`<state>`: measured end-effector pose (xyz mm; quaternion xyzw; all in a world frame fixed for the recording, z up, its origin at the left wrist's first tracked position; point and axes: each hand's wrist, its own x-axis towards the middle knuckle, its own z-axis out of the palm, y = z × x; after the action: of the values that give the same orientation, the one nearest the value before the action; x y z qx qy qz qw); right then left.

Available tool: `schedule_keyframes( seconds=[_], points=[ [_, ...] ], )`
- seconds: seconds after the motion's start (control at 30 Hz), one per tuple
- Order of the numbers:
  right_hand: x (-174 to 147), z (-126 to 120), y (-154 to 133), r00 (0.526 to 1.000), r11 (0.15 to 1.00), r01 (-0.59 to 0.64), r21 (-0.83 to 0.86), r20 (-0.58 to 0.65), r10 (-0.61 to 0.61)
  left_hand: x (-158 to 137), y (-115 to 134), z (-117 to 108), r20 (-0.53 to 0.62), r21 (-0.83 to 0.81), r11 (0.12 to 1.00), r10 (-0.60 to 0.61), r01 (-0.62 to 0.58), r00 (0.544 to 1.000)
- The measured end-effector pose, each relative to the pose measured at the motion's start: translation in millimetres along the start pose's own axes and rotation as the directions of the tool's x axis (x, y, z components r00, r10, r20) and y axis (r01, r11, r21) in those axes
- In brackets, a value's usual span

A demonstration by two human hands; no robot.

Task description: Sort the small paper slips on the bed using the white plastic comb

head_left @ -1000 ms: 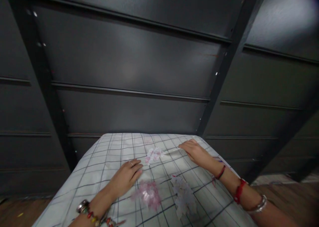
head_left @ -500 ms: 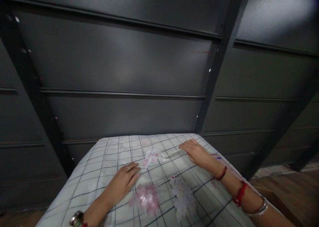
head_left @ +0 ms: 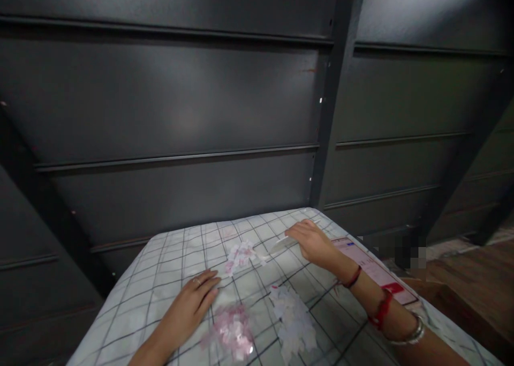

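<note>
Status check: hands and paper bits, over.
Left hand flat on checked cloth. Right hand pinches white strip. Three paper-bit piles between hands; nothing blocking.

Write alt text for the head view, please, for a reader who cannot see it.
Two hands rest on a checked cloth: the left hand lies flat, and the right hand holds a thin white strip. Three piles of paper bits lie between them, a phone is on the right, and dark panels stand behind.
</note>
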<state>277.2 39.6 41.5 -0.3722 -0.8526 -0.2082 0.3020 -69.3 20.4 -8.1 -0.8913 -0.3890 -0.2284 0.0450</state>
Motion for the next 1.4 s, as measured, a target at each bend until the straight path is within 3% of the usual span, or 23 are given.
schedule_keyframes(
  seconds=[0.4, 0.87, 1.4],
  points=[
    [-7, -5, -3, 0.998, 1.0, 0.027, -0.009, -0.05, -0.027, 4, 3, -2, 0.062, 0.002, 1.0, -0.005, 0.004, 0.998],
    [-1, -17, -20, 0.996, 0.995, 0.09, 0.032, 0.009, -0.091, 4, 2, 1, 0.07, 0.013, 1.0, -0.012, 0.011, 0.997],
    [-5, -38, -11, 0.984, 0.991, 0.107, 0.079, 0.135, -0.117, 7, 4, -2, 0.067, -0.004, 1.0, 0.0, 0.001, 0.998]
  ],
)
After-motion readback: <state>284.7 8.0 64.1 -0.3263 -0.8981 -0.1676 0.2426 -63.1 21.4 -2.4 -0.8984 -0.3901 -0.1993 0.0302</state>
